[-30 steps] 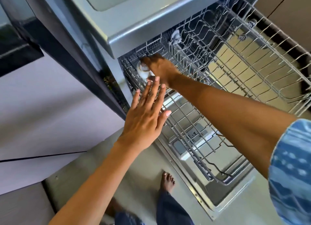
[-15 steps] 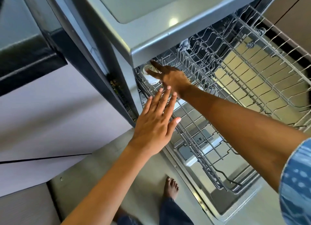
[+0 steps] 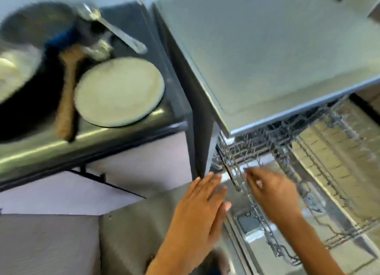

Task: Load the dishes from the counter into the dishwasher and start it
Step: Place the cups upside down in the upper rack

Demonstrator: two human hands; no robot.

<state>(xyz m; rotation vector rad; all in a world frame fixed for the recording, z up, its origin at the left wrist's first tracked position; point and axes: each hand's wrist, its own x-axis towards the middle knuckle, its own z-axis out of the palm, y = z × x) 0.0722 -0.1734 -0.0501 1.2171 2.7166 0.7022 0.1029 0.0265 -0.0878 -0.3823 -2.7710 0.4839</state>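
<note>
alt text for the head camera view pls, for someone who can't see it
Two bare hands, left hand and right hand, reach open toward the pulled-out dishwasher rack. A plate, wooden-handled brush and spoon wait on the counter, blurred.

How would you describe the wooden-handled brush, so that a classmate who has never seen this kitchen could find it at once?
Start at the dark counter left of the open dishwasher. Beside the round pale plate, on its left, lies the brush, its handle pointing toward the counter's front edge. Its light wooden handle and blue bristles set it apart from the metal spoon behind the plate.
</note>
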